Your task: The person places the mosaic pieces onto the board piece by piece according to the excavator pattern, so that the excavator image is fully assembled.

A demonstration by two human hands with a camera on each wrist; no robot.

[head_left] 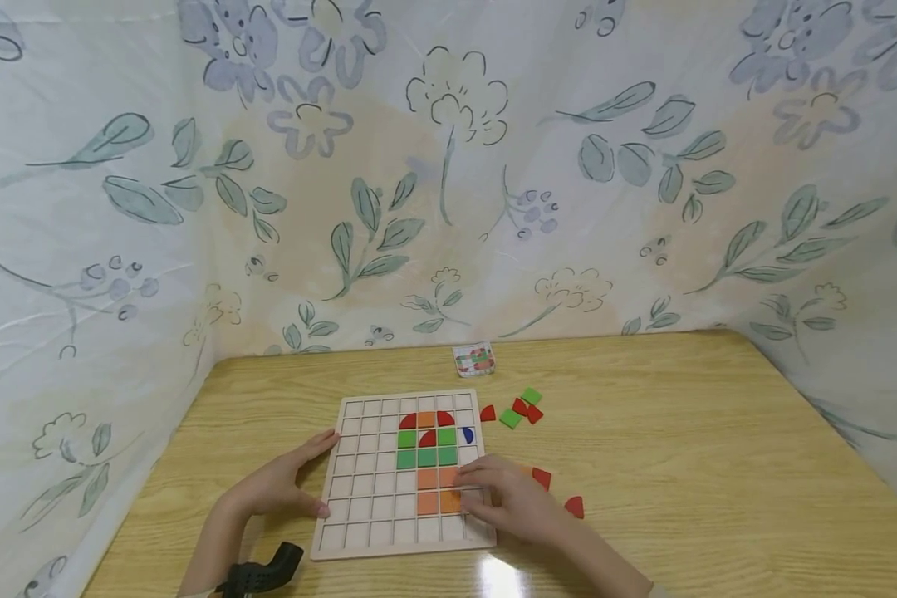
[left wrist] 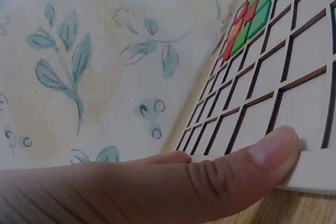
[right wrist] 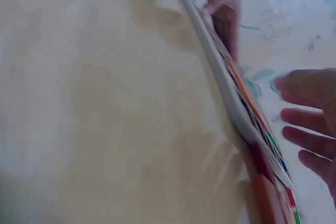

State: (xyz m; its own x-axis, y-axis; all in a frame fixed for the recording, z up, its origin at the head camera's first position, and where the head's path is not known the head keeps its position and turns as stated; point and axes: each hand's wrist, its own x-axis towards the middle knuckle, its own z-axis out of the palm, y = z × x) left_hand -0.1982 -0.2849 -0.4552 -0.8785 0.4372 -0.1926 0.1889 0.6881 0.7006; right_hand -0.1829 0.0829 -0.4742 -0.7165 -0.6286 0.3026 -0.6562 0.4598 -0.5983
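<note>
Board point(head_left: 362, 461) lies on the table point(head_left: 680, 432), with five green squares point(head_left: 427, 457), five orange squares point(head_left: 427, 478), three red quarter-rounds point(head_left: 408, 422) and one blue half-disc point(head_left: 468, 434) visible on it. The left hand point(head_left: 272, 486), thumb and fingers spread, touches its left edge; the right hand point(head_left: 519, 502), fingers slightly parted, is over its right side. To the right lie two loose green squares point(head_left: 511, 419), five loose red pieces point(head_left: 574, 507) and one partly hidden orange piece point(head_left: 526, 470); one picture card point(head_left: 474, 360) lies beyond.
</note>
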